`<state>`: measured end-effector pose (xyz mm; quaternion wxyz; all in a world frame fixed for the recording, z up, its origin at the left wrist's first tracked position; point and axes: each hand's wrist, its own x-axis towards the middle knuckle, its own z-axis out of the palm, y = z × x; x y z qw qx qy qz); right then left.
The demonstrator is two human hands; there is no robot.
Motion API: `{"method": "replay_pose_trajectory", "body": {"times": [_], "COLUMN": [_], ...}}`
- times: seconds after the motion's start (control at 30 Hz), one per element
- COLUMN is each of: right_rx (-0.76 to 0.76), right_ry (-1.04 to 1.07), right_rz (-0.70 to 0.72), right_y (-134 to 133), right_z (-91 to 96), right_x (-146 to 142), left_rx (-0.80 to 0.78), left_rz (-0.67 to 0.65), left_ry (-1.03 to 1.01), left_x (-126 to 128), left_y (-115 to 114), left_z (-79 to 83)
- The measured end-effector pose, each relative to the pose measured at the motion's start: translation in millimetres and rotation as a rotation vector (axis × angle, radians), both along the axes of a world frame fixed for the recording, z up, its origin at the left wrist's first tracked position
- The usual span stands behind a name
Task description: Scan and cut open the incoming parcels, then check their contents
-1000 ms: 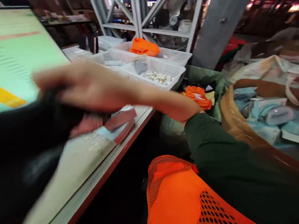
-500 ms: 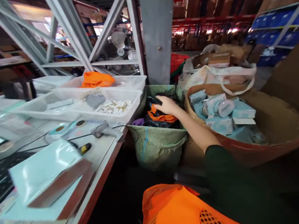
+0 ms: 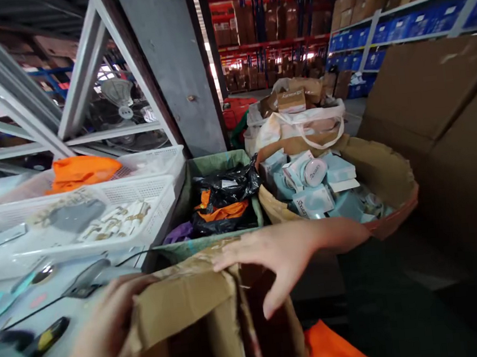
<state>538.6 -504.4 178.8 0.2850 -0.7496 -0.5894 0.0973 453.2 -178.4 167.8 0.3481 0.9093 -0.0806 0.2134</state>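
An open brown cardboard box (image 3: 187,303) with worn edges stands low in front of me, its inside dark. Wrapped over the box's left edge is my left hand (image 3: 105,334), closed on it and a little blurred. My right hand (image 3: 278,254) straddles the far right rim, fingers across the top and thumb hanging down on the inner side. Just beyond the box, a green sack-lined bin (image 3: 219,160) holds black plastic bags (image 3: 234,182) and an orange bag (image 3: 225,211).
White plastic baskets (image 3: 164,200) with small goods stand at left, near a scanner (image 3: 89,279) on the table. To the right, a large round container (image 3: 391,171) holds light-blue boxes (image 3: 313,199). A grey pillar (image 3: 171,66) rises behind the bin; cardboard (image 3: 433,84) stands far right.
My right hand has left the bags in the green bin and come back to the cardboard box. The box and my left hand have entered view. The view has turned right.
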Motion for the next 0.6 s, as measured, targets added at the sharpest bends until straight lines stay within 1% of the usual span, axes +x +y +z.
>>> {"method": "replay_pose_trajectory", "body": {"times": [0.03, 0.1, 0.17, 0.27, 0.33, 0.4, 0.47, 0.5, 0.57, 0.6], "right_rx": [-0.037, -0.107, -0.163, -0.204, -0.252, -0.292, -0.291, -0.280, -0.242, -0.217], "right_ry": [-0.021, -0.075, -0.126, -0.185, -0.190, -0.168, -0.129, -0.100, -0.005, 0.054], "right_rz": [0.007, -0.049, -0.080, -0.010, 0.034, 0.047, 0.030, 0.013, -0.038, -0.064], "right_y": [2.0, 10.9, 20.3, 29.9, 35.2, 41.5, 48.0, 50.6, 52.6, 51.2], "right_z": [-6.0, -15.8, -22.1, -31.1, -42.2, -57.2, -70.5, -74.3, -72.9, -67.2], "right_x": [2.6, 16.3, 40.9, 84.9, 108.6, 124.5, 135.8, 141.6, 156.7, 166.5], "left_rx": [-0.039, -0.121, -0.164, -0.171, -0.179, -0.192, -0.196, -0.190, -0.160, -0.148], "left_rz": [-0.015, -0.021, -0.002, 0.004, -0.018, -0.034, -0.037, -0.042, -0.062, -0.066], "left_ry": [-0.003, 0.008, 0.015, 0.011, 0.005, -0.016, -0.039, -0.046, -0.035, -0.036], "left_x": [11.7, 30.0, 40.4, 45.4, 46.7, 50.2, 57.1, 61.2, 66.9, 67.0], "left_y": [-10.7, -28.0, -35.2, -29.5, -24.2, -23.5, -25.6, -25.4, -17.3, -7.9], "left_z": [-4.1, -10.4, -15.0, -24.2, -33.0, -41.4, -46.9, -48.3, -50.8, -53.5]}}
